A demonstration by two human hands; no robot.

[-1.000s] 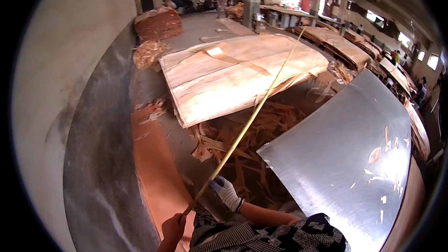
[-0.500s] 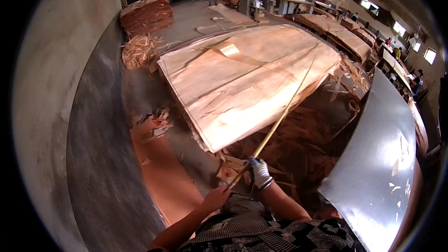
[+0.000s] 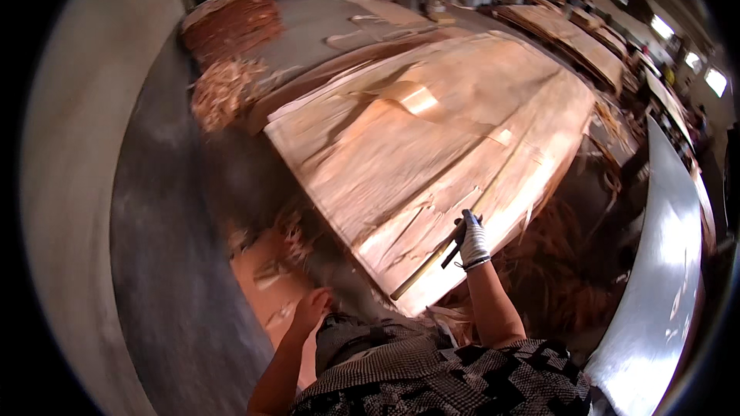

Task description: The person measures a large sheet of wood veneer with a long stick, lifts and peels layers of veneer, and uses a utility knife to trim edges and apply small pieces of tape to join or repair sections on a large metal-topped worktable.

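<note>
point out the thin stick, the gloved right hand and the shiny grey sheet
thin stick [image 3: 422, 270]: head view, on its lower length, near the end
gloved right hand [image 3: 473, 245]: head view, on the back of the glove
shiny grey sheet [image 3: 667, 270]: head view, mid-surface

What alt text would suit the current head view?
The person's gloved right hand holds a long stick over a large pile of thin wood sheets. The bare left hand is apart from the stick; a shiny panel is at right.
</note>
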